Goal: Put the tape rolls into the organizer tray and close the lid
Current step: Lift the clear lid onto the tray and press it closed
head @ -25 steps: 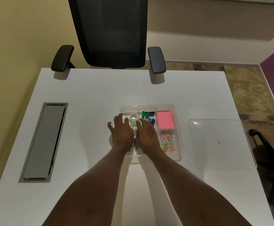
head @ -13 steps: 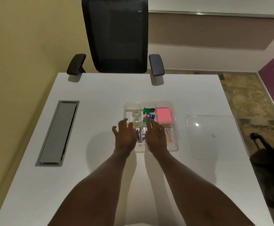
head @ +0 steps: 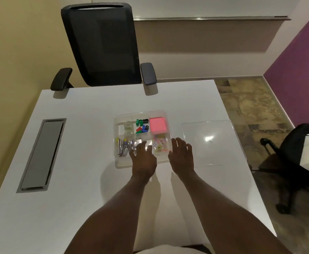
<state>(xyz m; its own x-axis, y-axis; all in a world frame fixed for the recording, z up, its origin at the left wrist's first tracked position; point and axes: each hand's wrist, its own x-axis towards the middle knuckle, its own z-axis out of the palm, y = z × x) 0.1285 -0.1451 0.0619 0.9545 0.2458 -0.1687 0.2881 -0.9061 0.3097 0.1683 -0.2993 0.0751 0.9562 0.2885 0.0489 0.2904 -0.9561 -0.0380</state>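
Two empty, spread hands (head: 143, 158) (head: 181, 154) hover over white desk (head: 87, 110) by black chair (head: 102, 44).

We reach forward with both bare forearms, side by side and roughly parallel, from the near edge of the table toward its middle. Our left hand (head: 144, 157) lies palm down, fingers spread and pointing away from us, empty. Our right hand (head: 181, 155) sits just beside it, nearer the table's right edge, also palm down with fingers fanned and nothing held. The two hands are apart, not touching, wrists straight and level with each other.
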